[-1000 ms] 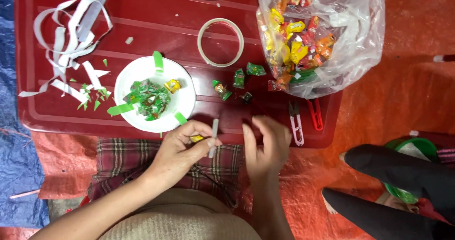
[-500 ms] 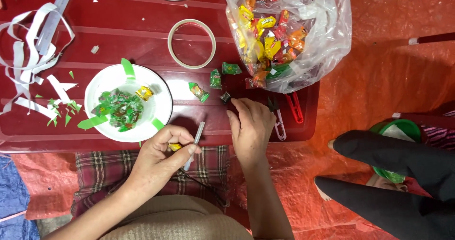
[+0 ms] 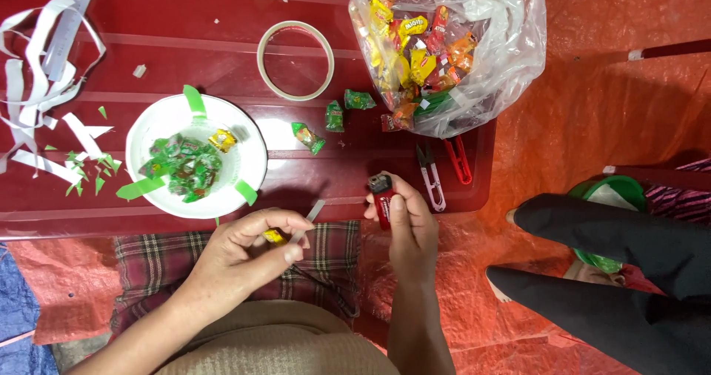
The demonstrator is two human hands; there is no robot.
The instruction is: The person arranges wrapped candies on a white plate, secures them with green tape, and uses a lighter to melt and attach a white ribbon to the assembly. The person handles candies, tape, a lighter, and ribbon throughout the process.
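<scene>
Head view: right hand [image 3: 406,227] fingers pinching one red lighter [image 3: 382,199], left hand [image 3: 248,247] fingers pinching one candy [image 3: 274,236].

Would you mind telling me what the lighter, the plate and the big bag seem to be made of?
Lighter: glossy red plastic, likely with a dark metal cap. Plate: white, matte, thin-rimmed, so probably paper or foam. Bag: thin clear plastic film, wrinkled and shiny, with the candies showing through.

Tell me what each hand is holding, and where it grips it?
The right hand holds a red lighter by its lower body. The left hand pinches a yellow-wrapped candy and one end of a thin pale strip.
</scene>
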